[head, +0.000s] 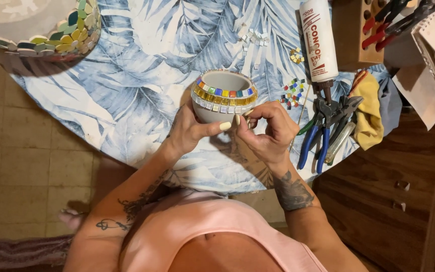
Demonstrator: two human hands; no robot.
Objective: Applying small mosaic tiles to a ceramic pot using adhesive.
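Leaf-print tablecloth (142, 75), hands-held empty mosaic bowl (223, 95)

Mosaic dish (51, 40) cut off top-left — right fingertips (256, 117) perhaps pinching something unseen.

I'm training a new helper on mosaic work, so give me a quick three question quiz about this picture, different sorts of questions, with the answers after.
1. True or false: the left hand steadies the white bowl from its side.
2. Multiple choice: where do the blue-handled pliers lie? A) inside the bowl B) on the leaf-print tablecloth, on the right hand's far side from the bowl C) on the floor
3. Fill in: the rows of small tiles run around the bowl's ____.

Key
1. True; its thumb lies across the bowl's lower wall.
2. B; they lie beside the right hand, below the glue bottle.
3. Rim; a multicoloured row on top, gold and silvery rows beneath.
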